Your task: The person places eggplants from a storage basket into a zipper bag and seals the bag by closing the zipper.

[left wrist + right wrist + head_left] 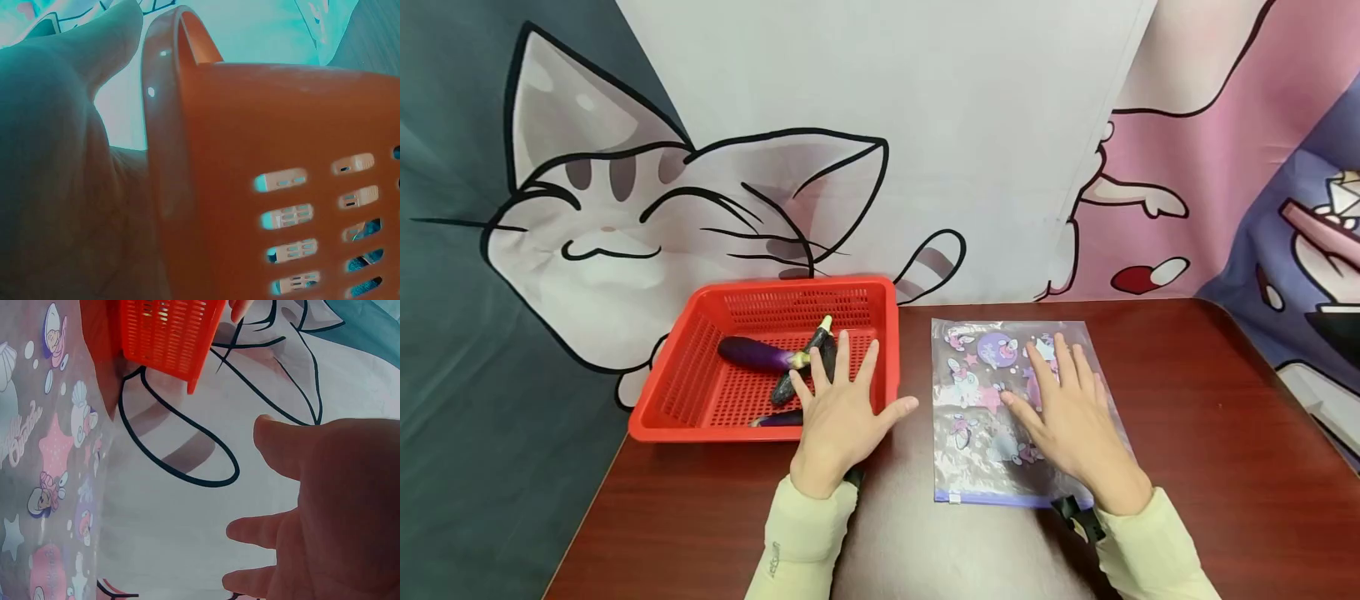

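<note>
In the head view my left hand (842, 421) is held over the near right corner of a red plastic basket (700, 434), its fingers spread and holding nothing. Inside the basket lie a purple eggplant (752, 353), dark green elongated vegetables (786, 388) and another purple piece (778, 419) along the near wall, partly hidden by this hand. My right hand (1078, 429), fingers straight and spread, is over a clear zip bag (977, 454) printed with cartoon figures. The bag lies flat with its purple slider strip (992, 499) towards me. The left wrist view shows the basket's slotted side (237, 125) close up.
All of this is on a dark red-brown wooden table (1210, 400). Behind it hangs a cloth backdrop (1000, 150) with a drawn cat and other cartoons, meeting the table's back edge. The basket stands at the left, near the table's left edge.
</note>
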### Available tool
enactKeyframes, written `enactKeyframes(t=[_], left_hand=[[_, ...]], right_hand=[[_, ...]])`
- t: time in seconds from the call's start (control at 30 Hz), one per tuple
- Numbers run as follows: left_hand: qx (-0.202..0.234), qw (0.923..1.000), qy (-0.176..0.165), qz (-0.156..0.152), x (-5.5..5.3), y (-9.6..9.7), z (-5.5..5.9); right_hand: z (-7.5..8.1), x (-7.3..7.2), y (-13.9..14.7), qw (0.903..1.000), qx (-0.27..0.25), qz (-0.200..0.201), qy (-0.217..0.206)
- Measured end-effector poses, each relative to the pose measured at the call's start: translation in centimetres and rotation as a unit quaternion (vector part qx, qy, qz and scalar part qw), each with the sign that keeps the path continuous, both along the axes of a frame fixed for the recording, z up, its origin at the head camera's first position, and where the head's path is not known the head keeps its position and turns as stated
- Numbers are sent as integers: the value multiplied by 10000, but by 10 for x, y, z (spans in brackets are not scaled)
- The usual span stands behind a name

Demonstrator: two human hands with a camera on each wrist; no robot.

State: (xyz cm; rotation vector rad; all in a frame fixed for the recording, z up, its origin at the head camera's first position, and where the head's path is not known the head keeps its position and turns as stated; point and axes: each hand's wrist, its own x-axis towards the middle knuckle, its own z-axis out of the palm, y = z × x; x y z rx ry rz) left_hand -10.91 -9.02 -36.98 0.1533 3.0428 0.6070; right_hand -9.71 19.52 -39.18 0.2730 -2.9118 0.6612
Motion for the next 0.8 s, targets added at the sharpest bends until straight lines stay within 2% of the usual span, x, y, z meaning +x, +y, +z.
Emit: enactKeyframes(t=[0.5, 0.8], left_hand=[[-147, 9997, -144, 126, -1, -15, 6], [-195, 9995, -201, 111, -7, -28, 13]], right_hand=[[6, 6, 4, 9984, 328, 453, -11], [7, 10, 9, 9969, 499, 607, 11]])
